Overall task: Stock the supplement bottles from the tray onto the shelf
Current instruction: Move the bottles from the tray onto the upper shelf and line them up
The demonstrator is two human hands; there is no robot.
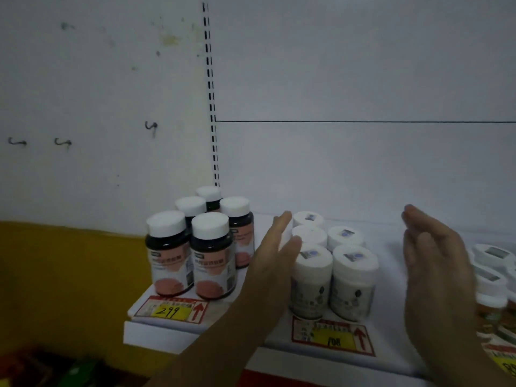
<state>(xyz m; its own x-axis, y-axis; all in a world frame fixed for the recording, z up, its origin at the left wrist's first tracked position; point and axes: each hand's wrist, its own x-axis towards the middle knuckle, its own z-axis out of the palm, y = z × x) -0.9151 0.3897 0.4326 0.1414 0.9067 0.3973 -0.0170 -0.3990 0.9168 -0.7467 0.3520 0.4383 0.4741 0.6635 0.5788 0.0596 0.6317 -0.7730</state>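
Observation:
Several white supplement bottles [353, 280] with white caps stand in two rows on the white shelf [391, 344]. My left hand [272, 263] is flat and open just left of them, its fingers against the left row. My right hand [435, 263] is open to their right, a gap apart from the bottles. Neither hand holds anything. A group of dark bottles with pink labels [210, 255] stands at the shelf's left end. No tray is in view.
More white-capped bottles [491, 272] crowd the right edge. Price tags reading 299 [170, 310] and 108 [333, 337] sit on the shelf's front lip. A slotted upright [210, 93] runs up the white back panel. A yellow wall [64, 275] lies lower left.

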